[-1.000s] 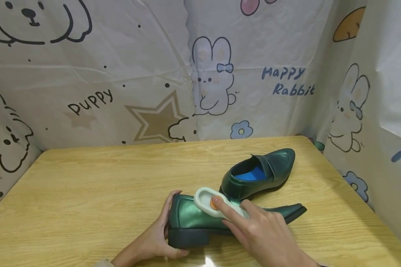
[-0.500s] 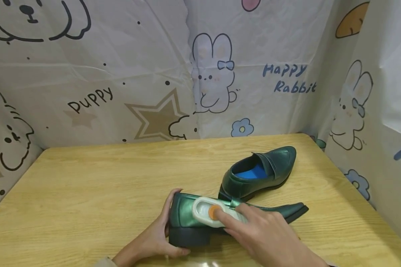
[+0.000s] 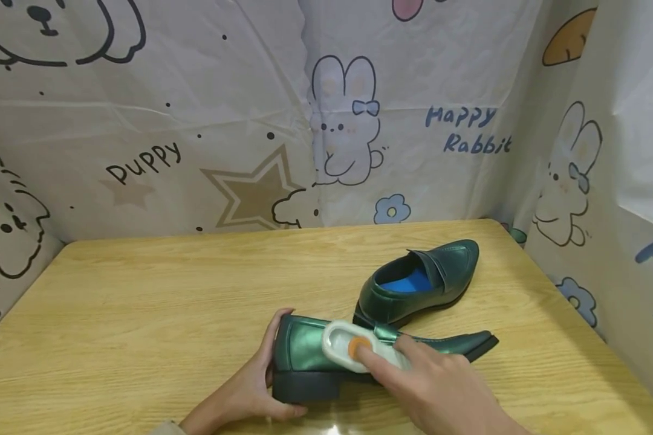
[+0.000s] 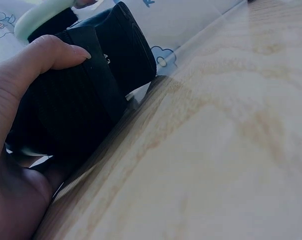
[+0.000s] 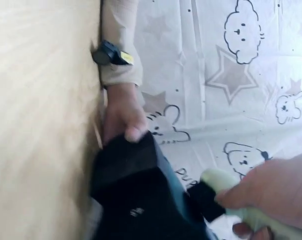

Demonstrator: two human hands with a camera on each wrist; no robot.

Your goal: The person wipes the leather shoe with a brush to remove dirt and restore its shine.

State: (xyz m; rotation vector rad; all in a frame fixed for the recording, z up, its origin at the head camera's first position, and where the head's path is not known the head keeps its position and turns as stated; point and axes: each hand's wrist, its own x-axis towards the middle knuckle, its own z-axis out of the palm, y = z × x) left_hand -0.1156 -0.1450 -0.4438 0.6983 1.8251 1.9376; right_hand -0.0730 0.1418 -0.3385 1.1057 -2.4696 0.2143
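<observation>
A dark green loafer lies on its side near the front of the table, its black heel to the left and its toe to the right. My left hand grips it at the heel end, thumb on the heel block and fingers behind the back of the shoe. In my right hand I hold a pale green shoe brush with an orange button. The index finger presses on that button. Black bristles show in the right wrist view, against the upper side of the shoe.
The other green loafer, blue inside, stands upright just behind the held one. Both are on a wood-grain table. A printed cloth with cartoon animals hangs along the back and right sides.
The brush in my right hand has shifted down the shoe's side, then slightly right toward the toe. My left hand keeps its grip on the heel.
</observation>
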